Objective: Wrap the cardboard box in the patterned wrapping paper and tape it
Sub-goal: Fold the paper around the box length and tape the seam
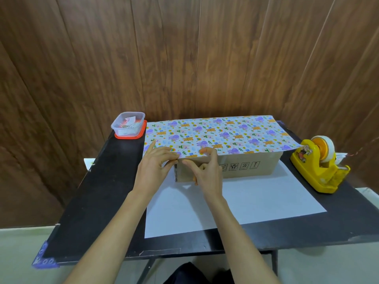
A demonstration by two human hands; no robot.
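Note:
A brown cardboard box (248,167) stands on the white underside of the wrapping paper (246,199) on the black table. The far part of the patterned wrapping paper (217,134) is folded over the box's top, its edge lying along the top front edge. My left hand (155,165) pinches that paper edge near the box's left front corner, index finger pointing up over the paper. My right hand (207,167) holds the same edge just to the right, thumb on top, fingers against the box's front face. Both hands hide the box's left corner.
A yellow tape dispenser (319,167) with a roll of tape stands at the right of the table. A clear plastic tub (128,124) on a red lid sits at the back left. The black table (96,193) backs onto a wood-panelled wall (184,58).

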